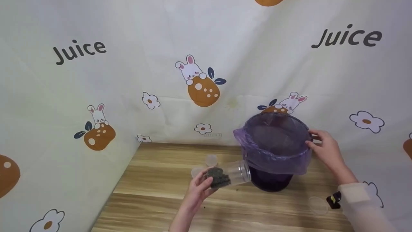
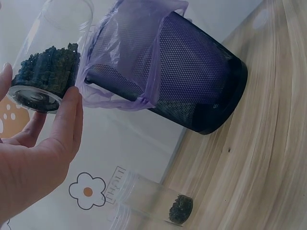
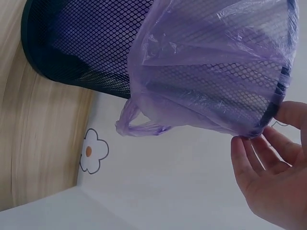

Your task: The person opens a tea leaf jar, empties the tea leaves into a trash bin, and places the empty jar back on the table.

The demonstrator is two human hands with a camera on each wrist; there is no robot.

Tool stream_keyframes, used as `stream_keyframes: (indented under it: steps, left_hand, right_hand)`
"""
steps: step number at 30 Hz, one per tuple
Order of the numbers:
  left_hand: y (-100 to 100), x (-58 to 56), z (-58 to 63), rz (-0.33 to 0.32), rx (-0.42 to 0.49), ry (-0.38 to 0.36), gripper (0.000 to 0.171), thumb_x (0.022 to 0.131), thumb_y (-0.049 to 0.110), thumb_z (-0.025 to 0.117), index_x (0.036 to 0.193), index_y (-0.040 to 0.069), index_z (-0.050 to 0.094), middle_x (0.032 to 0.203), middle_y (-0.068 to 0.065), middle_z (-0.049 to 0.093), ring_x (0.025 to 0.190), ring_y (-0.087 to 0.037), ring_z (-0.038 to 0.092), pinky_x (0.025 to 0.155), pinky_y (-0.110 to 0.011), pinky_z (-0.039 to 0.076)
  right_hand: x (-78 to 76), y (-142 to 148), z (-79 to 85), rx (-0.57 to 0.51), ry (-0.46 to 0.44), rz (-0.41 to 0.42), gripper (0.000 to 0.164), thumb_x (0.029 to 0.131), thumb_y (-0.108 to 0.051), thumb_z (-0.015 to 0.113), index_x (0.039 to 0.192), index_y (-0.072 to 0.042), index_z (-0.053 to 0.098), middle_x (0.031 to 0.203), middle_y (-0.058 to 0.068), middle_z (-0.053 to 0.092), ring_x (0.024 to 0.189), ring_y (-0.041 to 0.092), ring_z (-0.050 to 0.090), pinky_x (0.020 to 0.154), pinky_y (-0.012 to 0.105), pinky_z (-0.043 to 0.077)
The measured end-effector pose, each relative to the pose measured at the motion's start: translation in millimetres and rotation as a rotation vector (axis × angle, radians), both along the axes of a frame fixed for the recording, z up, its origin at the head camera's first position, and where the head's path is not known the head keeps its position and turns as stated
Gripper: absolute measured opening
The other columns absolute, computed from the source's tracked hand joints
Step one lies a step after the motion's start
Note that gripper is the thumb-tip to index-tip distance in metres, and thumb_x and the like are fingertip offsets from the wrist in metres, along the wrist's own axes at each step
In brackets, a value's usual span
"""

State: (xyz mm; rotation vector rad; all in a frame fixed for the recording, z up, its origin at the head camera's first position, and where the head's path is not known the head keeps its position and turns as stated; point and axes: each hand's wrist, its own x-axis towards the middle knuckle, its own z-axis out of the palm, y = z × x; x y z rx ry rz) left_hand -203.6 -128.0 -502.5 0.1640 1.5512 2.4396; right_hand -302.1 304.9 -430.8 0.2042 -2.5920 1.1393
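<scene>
Head view first, moving from the left: the printed cloth backdrop (image 1: 206,64) with rabbits and the word "Juice" hangs behind the wooden table (image 1: 151,193). At about the table's centre our left hand (image 1: 198,187) curls its fingers and thumb round a clear plastic jar (image 1: 230,175) that lies tipped on its side, its open mouth pointing toward three o'clock and almost at the liner of the bin, the dark green crumbly contents (image 1: 218,177) sitting at the closed end by the palm. Just behind the hand, at twelve o'clock, stand two more small clear containers (image 1: 210,160) (the left wrist view shows one with a little dark matter in it). Further right is the black mesh wastebasket (image 1: 270,180) lined with a purple plastic bag (image 1: 273,151), tilted toward the jar. At its three o'clock rim our right hand (image 1: 325,149) rests with fingers nearly straight, touching and steadying the edge rather than gripping it. A clear lid (image 1: 318,204) lies at five o'clock from the basket. We judge the step in hand to be emptying the jar into the bin; the next move would call for raising the jar's mouth over the rim and tipping it further, while the right hand steadies the basket.
</scene>
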Motion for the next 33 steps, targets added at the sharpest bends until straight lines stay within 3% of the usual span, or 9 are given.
stream_keyframes:
  steps: [9, 18, 28, 33]
  left_hand:
    - [3.8, -2.9, 2.8, -0.010, -0.009, 0.001, 0.056, 0.099, 0.016, 0.058, 0.150, 0.002, 0.038, 0.142, -0.013, 0.054, 0.121, -0.022, 0.061, 0.103, -0.038, 0.053]
    - [7.3, -10.9, 11.4, -0.024, -0.013, 0.049, 0.048, 0.099, 0.015, 0.058, 0.145, 0.006, 0.046, 0.139, -0.011, 0.056, 0.121, -0.020, 0.061, 0.101, -0.037, 0.054]
    - [15.2, -26.5, 32.8, -0.016, 0.004, 0.084, 0.044, 0.097, 0.012, 0.060, 0.140, 0.007, 0.050, 0.137, -0.016, 0.055, 0.116, -0.022, 0.063, 0.096, -0.034, 0.056]
    - [21.1, -36.5, 45.9, 0.001, -0.012, 0.120, 0.046, 0.096, 0.012, 0.061, 0.140, 0.005, 0.049, 0.134, -0.012, 0.059, 0.112, -0.020, 0.065, 0.095, -0.037, 0.056]
  right_hand:
    - [1.6, 0.0, -0.6, -0.026, -0.002, -0.023, 0.041, 0.096, -0.006, 0.062, 0.130, 0.015, 0.053, 0.132, 0.033, 0.049, 0.124, 0.052, 0.051, 0.101, 0.053, 0.042]
    - [2.7, -2.0, 0.9, -0.006, -0.011, -0.033, 0.043, 0.097, -0.004, 0.059, 0.133, 0.018, 0.051, 0.134, 0.033, 0.048, 0.125, 0.050, 0.051, 0.102, 0.051, 0.042]
    - [1.4, -3.7, 1.1, 0.026, -0.019, -0.031, 0.043, 0.096, -0.004, 0.058, 0.133, 0.017, 0.051, 0.134, 0.033, 0.048, 0.125, 0.050, 0.051, 0.103, 0.054, 0.041]
    - [1.0, -4.2, 0.9, 0.017, -0.014, -0.033, 0.043, 0.096, -0.004, 0.059, 0.132, 0.018, 0.052, 0.133, 0.033, 0.049, 0.124, 0.050, 0.052, 0.103, 0.054, 0.041]
